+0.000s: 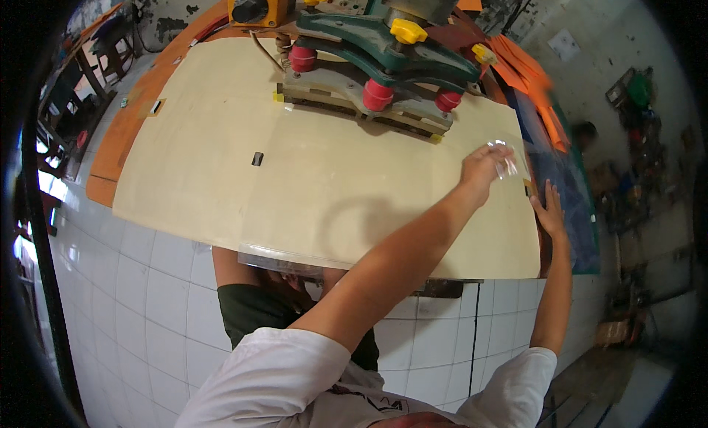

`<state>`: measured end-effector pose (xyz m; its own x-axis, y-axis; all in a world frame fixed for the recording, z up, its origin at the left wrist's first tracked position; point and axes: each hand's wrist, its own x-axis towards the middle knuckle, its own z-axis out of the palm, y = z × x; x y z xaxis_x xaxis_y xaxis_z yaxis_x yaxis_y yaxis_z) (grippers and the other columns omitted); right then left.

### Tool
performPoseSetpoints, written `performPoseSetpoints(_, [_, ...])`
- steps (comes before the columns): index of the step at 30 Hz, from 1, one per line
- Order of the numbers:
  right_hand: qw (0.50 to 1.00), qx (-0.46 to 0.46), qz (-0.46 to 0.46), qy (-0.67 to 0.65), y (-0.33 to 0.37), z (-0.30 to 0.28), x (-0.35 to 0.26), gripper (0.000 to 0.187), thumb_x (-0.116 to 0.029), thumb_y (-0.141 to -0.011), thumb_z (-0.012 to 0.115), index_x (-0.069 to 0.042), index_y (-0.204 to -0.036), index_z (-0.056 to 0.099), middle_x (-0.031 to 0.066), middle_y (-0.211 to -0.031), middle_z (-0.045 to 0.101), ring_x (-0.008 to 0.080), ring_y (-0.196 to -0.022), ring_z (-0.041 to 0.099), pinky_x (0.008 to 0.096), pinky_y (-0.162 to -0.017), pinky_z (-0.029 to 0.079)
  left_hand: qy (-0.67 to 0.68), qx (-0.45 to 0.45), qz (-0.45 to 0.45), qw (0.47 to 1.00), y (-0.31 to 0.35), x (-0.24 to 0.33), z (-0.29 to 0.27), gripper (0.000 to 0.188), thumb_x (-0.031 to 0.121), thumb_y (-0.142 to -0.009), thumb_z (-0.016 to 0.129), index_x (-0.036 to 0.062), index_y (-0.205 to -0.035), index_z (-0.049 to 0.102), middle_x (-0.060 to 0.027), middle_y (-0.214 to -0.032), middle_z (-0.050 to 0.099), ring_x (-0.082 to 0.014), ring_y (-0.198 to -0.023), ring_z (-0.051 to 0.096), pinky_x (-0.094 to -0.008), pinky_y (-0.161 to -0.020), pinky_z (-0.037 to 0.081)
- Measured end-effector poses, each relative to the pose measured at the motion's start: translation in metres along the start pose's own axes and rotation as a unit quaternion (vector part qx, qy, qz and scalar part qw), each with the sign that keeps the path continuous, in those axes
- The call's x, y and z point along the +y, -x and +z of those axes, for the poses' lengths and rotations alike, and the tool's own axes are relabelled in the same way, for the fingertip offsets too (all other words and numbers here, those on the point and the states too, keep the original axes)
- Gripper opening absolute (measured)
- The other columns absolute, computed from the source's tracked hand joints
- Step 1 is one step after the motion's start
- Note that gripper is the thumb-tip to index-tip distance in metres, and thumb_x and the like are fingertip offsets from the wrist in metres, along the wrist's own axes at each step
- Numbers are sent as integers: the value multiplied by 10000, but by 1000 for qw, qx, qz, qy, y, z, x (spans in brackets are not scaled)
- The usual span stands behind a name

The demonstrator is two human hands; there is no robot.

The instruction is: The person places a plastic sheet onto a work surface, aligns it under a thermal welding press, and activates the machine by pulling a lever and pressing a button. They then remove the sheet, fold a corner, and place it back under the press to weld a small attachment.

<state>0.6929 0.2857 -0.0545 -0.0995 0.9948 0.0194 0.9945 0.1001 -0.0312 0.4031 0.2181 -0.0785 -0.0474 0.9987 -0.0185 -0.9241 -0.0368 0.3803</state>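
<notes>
Left hand (pixel 487 170): clamped on clear film (pixel 506 159), right of the press (pixel 383 59).
Right hand (pixel 549 210): fingers apart, flat at surface (pixel 221 170) edge.
Care: I'd peel slowly, keeping it flat.

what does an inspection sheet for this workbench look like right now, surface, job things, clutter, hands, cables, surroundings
surface: pale cream board lying on an orange panel, with a clear plastic sheet spread over its near right part.
job's things: clear plastic piece pinched in the left hand; green press head with red cylinders and yellow knobs stands on the board's far edge.
clutter: small dark slot piece on the board.
grippers: left hand raised over the board; right hand flat at the board's right edge.
cables: thin wire beside the yellow control box.
surroundings: white tiled floor, blurred shelves at right.
</notes>
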Motion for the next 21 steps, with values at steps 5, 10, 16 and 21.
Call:
performPoseSetpoints(5, [1000, -10, 4, -7, -2, -7, -5, 910, -739, -899, 507, -311, -1623, 160, 135, -1693, 102, 369, -1553, 92, 679, -1180, 66, 230, 16, 40, 972, -4, 33, -9, 206, 207, -994, 606, 163, -1193, 576, 26, -1178, 644, -167, -1140, 589, -363, -974, 445])
performPoseSetpoints(10, [999, -16, -18, -35, -6, -20, 17, 931, -751, -886, 516, -291, -1623, 179, 142, -1689, 117, 357, -1556, 83, 679, -1180, 64, 290, -2, 3, 957, 2, 36, -2, 166, 218, -996, 593, 209, -1162, 599, 74, -1159, 643, -143, -1129, 573, -377, -985, 420])
performPoseSetpoints(16, [992, -59, 68, 87, -16, -49, -37, 1000, -728, -845, 600, -157, -1599, 275, 195, -1656, 204, 380, -1537, 159, 635, -1205, 105, 251, 3, 6, 968, -4, 35, -15, 225, 223, -998, 579, 191, -1220, 583, 53, -1186, 642, -161, -1127, 580, -359, -963, 406])
performPoseSetpoints(21, [991, 100, -72, 47, -77, -37, -46, 914, -497, -860, 721, -27, -1545, 340, 212, -1604, 320, 369, -1514, 236, 544, -1212, 201, 243, -10, -14, 970, -4, 31, -9, 170, 212, -1000, 577, 222, -1165, 615, 77, -1157, 653, -142, -1102, 586, -370, -964, 429])
